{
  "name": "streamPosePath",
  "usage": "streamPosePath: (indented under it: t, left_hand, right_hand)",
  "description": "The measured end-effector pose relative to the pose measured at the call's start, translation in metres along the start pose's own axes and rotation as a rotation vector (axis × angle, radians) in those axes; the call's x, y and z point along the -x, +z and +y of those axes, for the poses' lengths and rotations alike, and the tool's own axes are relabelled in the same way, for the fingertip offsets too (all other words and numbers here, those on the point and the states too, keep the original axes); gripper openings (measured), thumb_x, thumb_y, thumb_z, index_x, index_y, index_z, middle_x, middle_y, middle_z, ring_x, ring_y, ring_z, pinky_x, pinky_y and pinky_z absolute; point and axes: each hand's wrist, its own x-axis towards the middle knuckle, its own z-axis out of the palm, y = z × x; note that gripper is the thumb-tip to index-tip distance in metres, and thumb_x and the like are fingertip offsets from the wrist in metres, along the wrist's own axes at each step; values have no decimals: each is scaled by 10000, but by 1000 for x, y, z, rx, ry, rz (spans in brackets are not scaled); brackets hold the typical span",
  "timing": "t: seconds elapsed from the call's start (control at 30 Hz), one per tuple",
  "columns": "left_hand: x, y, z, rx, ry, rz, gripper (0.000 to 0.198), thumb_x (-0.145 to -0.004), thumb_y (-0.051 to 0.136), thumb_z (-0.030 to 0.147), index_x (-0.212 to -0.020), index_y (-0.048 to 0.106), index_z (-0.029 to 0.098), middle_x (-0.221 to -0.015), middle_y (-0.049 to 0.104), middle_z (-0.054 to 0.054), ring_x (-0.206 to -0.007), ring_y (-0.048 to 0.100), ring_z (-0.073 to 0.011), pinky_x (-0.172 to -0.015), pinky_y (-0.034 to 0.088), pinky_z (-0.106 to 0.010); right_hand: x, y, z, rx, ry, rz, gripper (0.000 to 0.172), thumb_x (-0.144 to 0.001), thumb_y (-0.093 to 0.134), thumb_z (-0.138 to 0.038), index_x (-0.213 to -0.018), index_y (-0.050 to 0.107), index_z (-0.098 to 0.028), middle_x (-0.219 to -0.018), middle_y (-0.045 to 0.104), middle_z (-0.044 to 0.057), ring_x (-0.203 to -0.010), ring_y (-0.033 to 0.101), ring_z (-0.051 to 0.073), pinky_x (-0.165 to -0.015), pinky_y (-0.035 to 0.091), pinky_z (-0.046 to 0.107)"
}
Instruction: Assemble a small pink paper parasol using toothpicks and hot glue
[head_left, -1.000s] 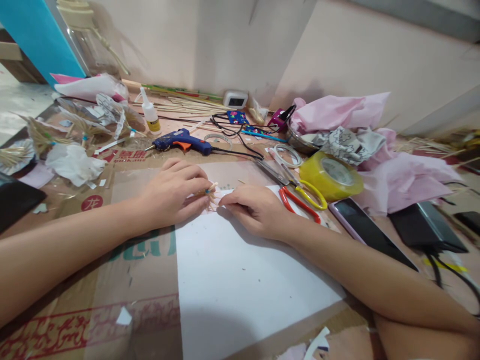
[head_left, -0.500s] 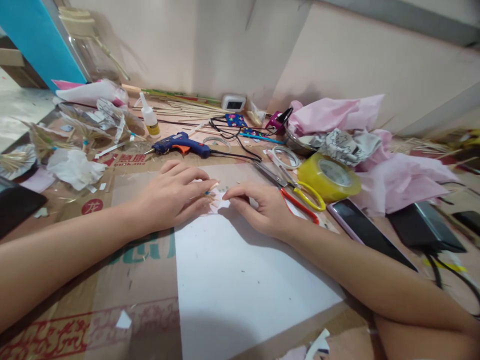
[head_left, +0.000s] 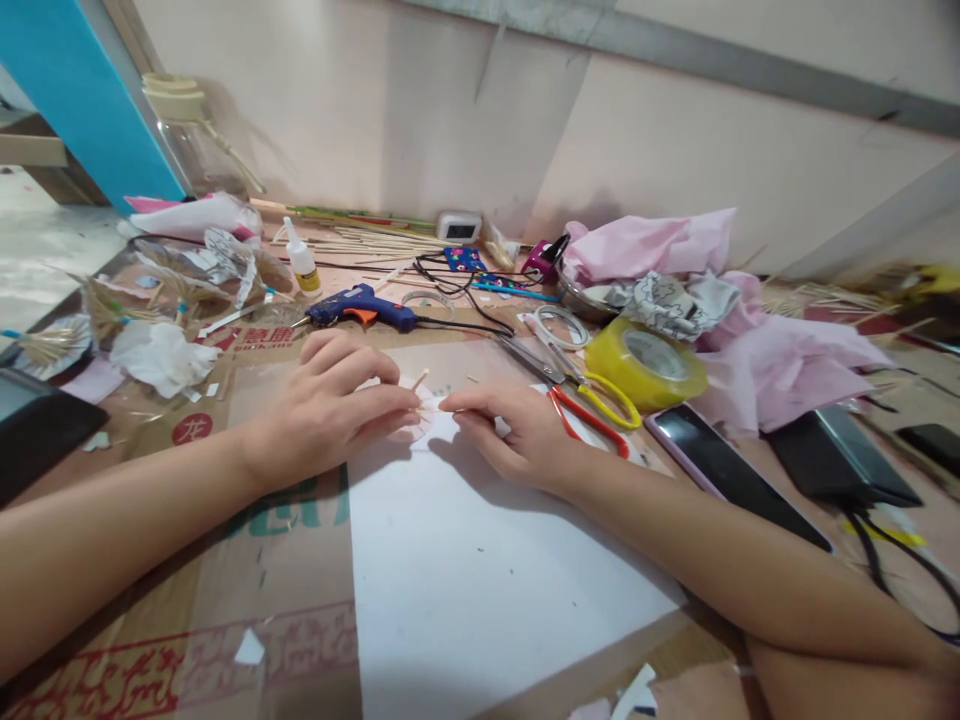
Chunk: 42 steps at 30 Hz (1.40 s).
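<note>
A small round paper umbrella, pale pink with thin ribs and a short wooden stick rising from its middle, lies low over the white sheet. My left hand pinches it between thumb and forefinger and hides its left part. At its right edge is my right hand, thumb and forefinger drawn together; what lies between these fingertips is too small to tell. The white sheet lies on printed cardboard.
Beyond my hands lie a blue glue gun and a glue bottle. To the right are scissors, yellow tape, a phone and pink paper. Ribbed paper pieces lie at left.
My left fingers have shifted slightly left on the paper umbrella, showing more of its round face and the stick. My right hand stays close by. The view has tilted up a little.
</note>
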Motion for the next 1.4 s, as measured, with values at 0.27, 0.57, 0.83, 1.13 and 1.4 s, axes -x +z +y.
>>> streamPosePath:
  t: [0.27, 0.57, 0.83, 1.13, 1.4]
  left_hand:
    - [0, 2, 0, 9, 23, -43, 72, -901, 595, 275, -871, 645, 232, -837, 635, -12, -824, 519, -169, -789, 368, -329]
    - [-2, 2, 1, 66, -36, -83, 123, -906, 531, 245, -828, 608, 188, -845, 609, -47, -794, 489, -193, -770, 367, -356]
    - [-3, 1, -3, 93, -115, -96, 170, -927, 406, 162, -830, 545, 178, -845, 600, -48, -772, 486, -185, -733, 376, -339]
    - [1, 8, -8, 120, -328, -150, 272, -960, 413, 346, -875, 614, 184, -908, 637, -56, -891, 557, -208, -811, 394, -365]
    - [3, 13, -8, 201, -277, -248, 311, -896, 536, 459, -994, 679, 201, -999, 663, -63, -986, 563, -234, -893, 372, -385]
  right_hand:
    - [-1, 0, 0, 49, -31, -51, 149, -882, 494, -140, -928, 634, -169, -695, 693, 23, -572, 584, 116, -566, 457, 223]
    - [-1, 2, -1, 66, -16, -43, 171, -864, 488, -106, -924, 631, -178, -766, 725, 32, -619, 623, 116, -571, 461, 219]
    - [1, 1, 1, 55, 6, -5, 147, -866, 497, -112, -910, 630, -159, -731, 705, 32, -555, 571, 98, -542, 443, 205]
    - [-2, -1, 4, 51, 22, -40, 151, -837, 472, -102, -832, 603, -177, -705, 658, 24, -613, 560, 130, -599, 437, 249]
    - [0, 3, 7, 67, 83, -93, 140, -822, 488, -104, -827, 611, -169, -710, 657, 22, -618, 543, 128, -593, 410, 243]
